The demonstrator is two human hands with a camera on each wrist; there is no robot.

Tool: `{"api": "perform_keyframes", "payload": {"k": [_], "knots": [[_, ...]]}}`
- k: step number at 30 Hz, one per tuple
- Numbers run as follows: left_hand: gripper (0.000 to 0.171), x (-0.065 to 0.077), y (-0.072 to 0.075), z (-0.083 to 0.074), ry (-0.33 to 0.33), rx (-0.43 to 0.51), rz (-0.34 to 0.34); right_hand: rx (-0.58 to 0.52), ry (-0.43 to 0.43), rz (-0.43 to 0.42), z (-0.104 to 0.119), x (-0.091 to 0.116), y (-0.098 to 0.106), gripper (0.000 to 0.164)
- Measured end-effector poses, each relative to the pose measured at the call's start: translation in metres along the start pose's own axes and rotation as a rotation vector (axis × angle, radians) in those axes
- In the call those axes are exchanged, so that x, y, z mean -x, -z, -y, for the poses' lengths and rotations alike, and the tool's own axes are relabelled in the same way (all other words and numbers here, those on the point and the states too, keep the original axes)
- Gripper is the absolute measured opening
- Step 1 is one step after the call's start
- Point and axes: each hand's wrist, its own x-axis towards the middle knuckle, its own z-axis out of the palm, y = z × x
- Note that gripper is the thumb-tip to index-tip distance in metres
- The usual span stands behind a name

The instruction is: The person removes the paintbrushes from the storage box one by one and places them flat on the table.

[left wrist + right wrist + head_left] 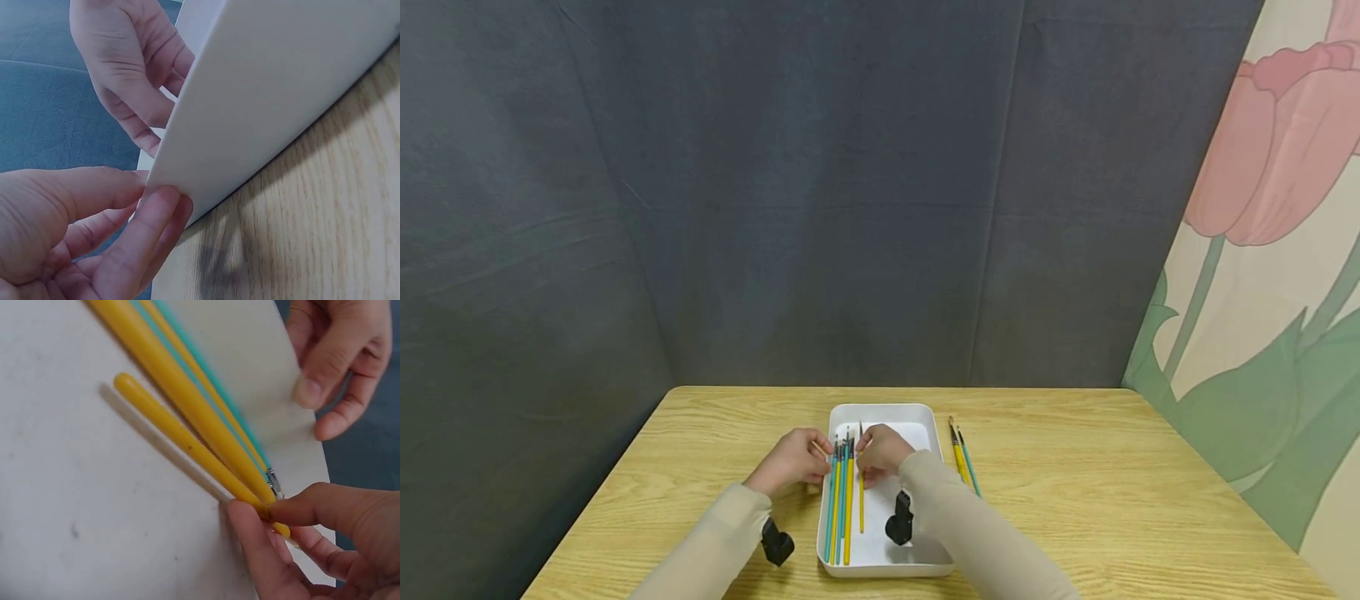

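Observation:
A white rectangular tray lies lengthwise on the table. Along its left side rest several paintbrushes with yellow and teal handles, bristles toward the far end. My left hand pinches the tray's left rim, the thumb over the edge and the fingers against the outer wall. Inside the tray, my right hand pinches a thin yellow paintbrush between thumb and fingers, near the far part of its handle. This brush lies just right of the row, roughly parallel to it; my fingers partly hide its upper part.
Right of the tray, a yellow-handled paintbrush and a teal-handled one lie on the wooden table, partly behind my right sleeve. A dark curtain hangs behind the table, and a tulip-patterned cloth at right.

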Motion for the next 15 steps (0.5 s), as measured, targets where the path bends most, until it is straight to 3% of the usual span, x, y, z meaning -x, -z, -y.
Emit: {"api": "perform_keyframes", "payload": {"k": [10, 15], "knots": [[0.022, 0.0, 0.001, 0.001, -0.029, 0.02, 0.013, -0.224, 0.119, 0.091, 0.003, 0.006, 0.021, 0.038], [0.022, 0.001, 0.001, 0.001, -0.023, 0.007, 0.012, -0.263, 0.127, 0.09, 0.011, 0.013, 0.038, 0.041]]}}
